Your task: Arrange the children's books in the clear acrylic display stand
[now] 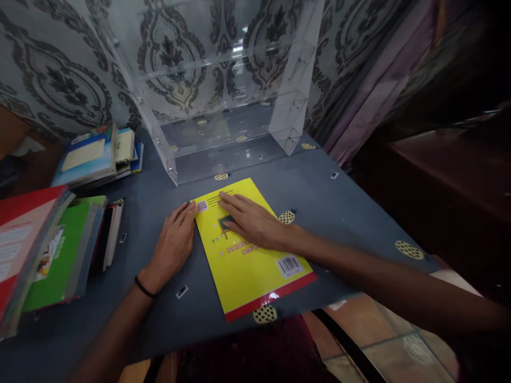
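A yellow book (239, 276) with a red strip along its near edge lies closed on the table, a barcode and a small blackboard drawing facing up. My right hand (249, 219) rests flat on its upper part, fingers stretched toward the left and partly covering the print. At the book's left edge, near the top corner with the QR code, is my left hand (175, 242). Its fingertips touch the edge there, the fingers extended and lying close together. A dark band circles the left wrist. Neither hand has the book lifted.
A clear acrylic rack (223, 151) with tiers stands behind the book, against the patterned wall covering. On the left are a stack of books (90, 157) and a nearer pile with a green book (59, 255) and a red one (24, 239). The blue-grey tablecloth (343, 223) has pineapple prints.
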A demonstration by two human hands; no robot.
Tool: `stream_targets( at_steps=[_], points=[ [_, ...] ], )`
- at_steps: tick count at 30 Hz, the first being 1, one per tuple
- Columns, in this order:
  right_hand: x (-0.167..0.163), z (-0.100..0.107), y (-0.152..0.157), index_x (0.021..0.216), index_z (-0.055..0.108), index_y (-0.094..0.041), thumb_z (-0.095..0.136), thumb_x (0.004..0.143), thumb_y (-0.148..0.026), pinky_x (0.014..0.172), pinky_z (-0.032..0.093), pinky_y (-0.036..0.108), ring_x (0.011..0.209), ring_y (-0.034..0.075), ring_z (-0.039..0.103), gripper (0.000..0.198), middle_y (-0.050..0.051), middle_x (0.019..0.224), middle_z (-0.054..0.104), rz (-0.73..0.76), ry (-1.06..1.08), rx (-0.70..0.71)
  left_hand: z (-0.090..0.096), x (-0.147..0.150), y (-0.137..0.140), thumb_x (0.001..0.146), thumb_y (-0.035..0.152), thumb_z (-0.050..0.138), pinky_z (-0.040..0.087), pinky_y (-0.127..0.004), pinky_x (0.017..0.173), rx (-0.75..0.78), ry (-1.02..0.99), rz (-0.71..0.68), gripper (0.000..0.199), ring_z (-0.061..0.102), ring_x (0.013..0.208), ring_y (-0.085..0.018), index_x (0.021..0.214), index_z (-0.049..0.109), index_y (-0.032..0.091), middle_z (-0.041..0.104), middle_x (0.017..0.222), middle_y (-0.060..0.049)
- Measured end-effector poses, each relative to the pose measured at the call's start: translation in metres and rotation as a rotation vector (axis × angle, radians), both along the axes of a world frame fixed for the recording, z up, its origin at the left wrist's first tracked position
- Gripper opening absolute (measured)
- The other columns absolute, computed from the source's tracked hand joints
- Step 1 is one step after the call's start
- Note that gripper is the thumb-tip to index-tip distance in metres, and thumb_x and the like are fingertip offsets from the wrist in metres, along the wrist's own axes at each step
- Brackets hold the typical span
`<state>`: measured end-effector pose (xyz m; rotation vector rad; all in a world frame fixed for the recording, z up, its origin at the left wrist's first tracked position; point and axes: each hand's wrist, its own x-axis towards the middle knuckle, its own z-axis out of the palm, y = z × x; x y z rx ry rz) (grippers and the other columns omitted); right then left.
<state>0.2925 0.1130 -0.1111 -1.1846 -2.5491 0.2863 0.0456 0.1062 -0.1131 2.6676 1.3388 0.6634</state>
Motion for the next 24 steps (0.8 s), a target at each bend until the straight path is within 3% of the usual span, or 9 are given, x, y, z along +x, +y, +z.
stream_targets(
  at_steps=[5,14,24],
  points=[
    [0.024,0.001,0.008,0.140,0.048,-0.006,0.034,0.105,-0.033,0.119,0.032,0.057,0.148,0.032,0.034,0.047,0.024,0.153,0.046,-0.122,-0.057,0.053,-0.001,-0.002,0.001,0.098,0.010,0.037,0.049,-0.054,0.107,0.000,-0.005,-0.003,0.043,0.049,0.138,-0.029,0.139,0.050,0.016,0.061,0.141,-0.015],
    [0.027,0.001,0.003,0.137,0.050,-0.008,0.028,0.105,-0.030,0.111,0.034,0.063,0.143,0.034,0.042,0.044,0.026,0.152,0.045,-0.200,-0.114,0.094,0.003,0.001,-0.006,0.095,0.005,0.038,0.050,-0.056,0.104,0.056,0.038,-0.003,0.043,0.051,0.136,-0.031,0.132,0.055,0.018,0.066,0.135,-0.012],
    [0.026,-0.003,0.004,0.138,0.050,-0.007,0.030,0.104,-0.029,0.113,0.033,0.063,0.143,0.033,0.041,0.045,0.025,0.153,0.044,-0.221,-0.104,0.096,0.027,0.020,-0.066,0.089,-0.004,0.038,0.048,-0.052,0.102,0.004,0.065,-0.206,0.049,0.062,0.123,-0.025,0.129,0.057,0.018,0.073,0.121,-0.010]
  ],
)
